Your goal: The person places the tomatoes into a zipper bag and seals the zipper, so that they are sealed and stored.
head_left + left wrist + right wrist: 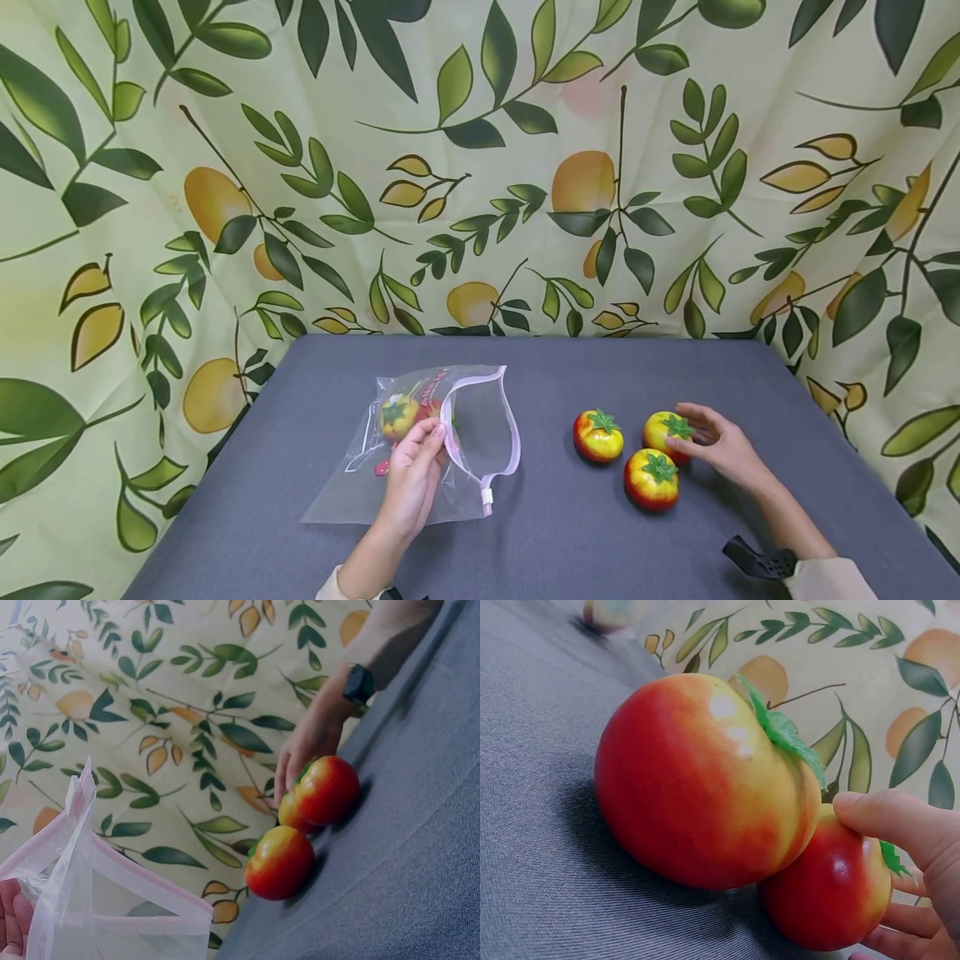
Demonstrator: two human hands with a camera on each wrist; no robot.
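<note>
With thumb and fingers, my left hand (412, 477) pinches the rim of a clear zip bag (345, 496) with a pale pink edge. The bag's mouth gapes toward the right, and its slider hangs at the lower corner. Through the plastic show a yellow tomato-like fruit (396, 419) and something red beside it. My right hand (723, 450) holds the back-right artificial tomato (829, 889) from the side, thumb on its upper part and fingers round the far side. It is glossy red and yellow with a green leafy top and sits on the table.
Two more such tomatoes lie near it: the front one (651, 483) close against the held one, another (597, 437) a little to the left. The grey-blue table (555, 550) ends at a leaf-patterned cloth (510, 250) hanging behind it and along the sides.
</note>
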